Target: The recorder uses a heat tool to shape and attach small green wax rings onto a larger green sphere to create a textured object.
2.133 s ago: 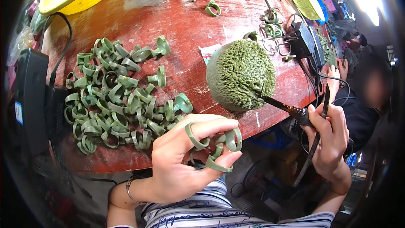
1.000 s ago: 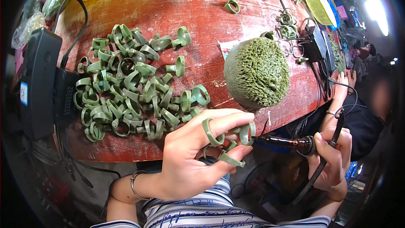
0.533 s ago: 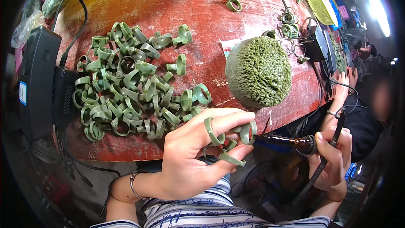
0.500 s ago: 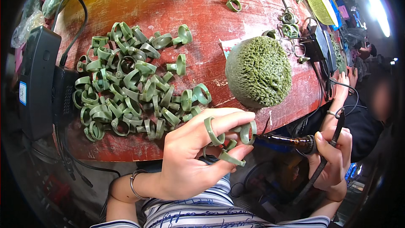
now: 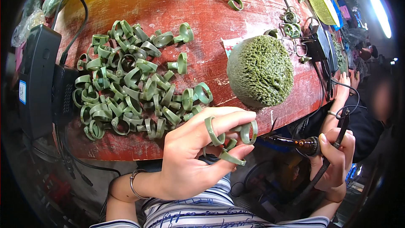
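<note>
Red worktop [image 5: 202,46], paint scuffed, extends away beyond both hands; its near edge runs behind the left fingers and rises toward the right. Left hand [image 5: 190,154]: fingers curled, thumb and index tips a little apart, several green rings [image 5: 232,158] between and around them; one encircles the index finger, another lies at the thumb. Exact count in hand cannot be told. Right hand [image 5: 333,156]: fingers closed around a corded brown-barrelled tool [image 5: 310,145], thin end directed toward the left fingertips, near but apart. Loose ring pile [image 5: 135,84]: just beyond and left of the left fingers. Rough green block [image 5: 263,71]: beyond the left fingertips, close to the edge. Bare strip of worktop separates pile from block and widens away from the fingers. Black box [image 5: 40,84]: well left of the fingers, bounding that side. Co-worker's forearm [image 5: 337,101]: just beyond the right fingers.
</note>
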{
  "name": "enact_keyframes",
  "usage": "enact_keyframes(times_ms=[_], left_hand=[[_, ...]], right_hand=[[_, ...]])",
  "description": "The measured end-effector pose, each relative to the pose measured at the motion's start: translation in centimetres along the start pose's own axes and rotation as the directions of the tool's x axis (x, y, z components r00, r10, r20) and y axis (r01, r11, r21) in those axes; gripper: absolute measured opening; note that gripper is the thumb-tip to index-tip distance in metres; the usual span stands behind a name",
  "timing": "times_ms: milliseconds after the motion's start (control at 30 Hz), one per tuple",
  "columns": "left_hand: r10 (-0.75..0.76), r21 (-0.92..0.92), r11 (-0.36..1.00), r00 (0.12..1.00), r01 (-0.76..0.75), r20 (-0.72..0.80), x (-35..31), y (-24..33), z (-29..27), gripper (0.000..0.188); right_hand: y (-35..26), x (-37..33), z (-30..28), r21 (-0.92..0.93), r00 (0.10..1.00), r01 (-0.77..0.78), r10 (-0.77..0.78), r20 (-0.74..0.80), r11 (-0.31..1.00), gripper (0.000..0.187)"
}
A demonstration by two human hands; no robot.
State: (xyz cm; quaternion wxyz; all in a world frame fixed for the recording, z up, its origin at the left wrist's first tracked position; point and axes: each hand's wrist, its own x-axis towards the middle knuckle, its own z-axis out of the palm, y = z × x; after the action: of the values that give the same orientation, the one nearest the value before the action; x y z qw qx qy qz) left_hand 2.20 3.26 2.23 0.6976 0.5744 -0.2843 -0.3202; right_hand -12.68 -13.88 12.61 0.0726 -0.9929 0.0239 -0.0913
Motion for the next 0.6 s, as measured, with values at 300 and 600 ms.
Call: enact_keyframes(times_ms=[300, 600], left_hand=[[0.026, 0.009, 1.000, 1.000, -0.026, 0.009, 0.04, 0.06, -0.02, 0.038], [0.030, 0.001, 1.000, 0.999, -0.030, 0.010, 0.01, -0.07, -0.01, 0.039]], right_hand=[[-0.01, -0.10, 0.27, -0.039, 0.999, 0.041, -0.042, -0.003, 0.998, 0.047], [-0.18, -0.19, 0.22, 0.004, 1.000, 0.006, -0.006, 0.016, 1.000, 0.046]])
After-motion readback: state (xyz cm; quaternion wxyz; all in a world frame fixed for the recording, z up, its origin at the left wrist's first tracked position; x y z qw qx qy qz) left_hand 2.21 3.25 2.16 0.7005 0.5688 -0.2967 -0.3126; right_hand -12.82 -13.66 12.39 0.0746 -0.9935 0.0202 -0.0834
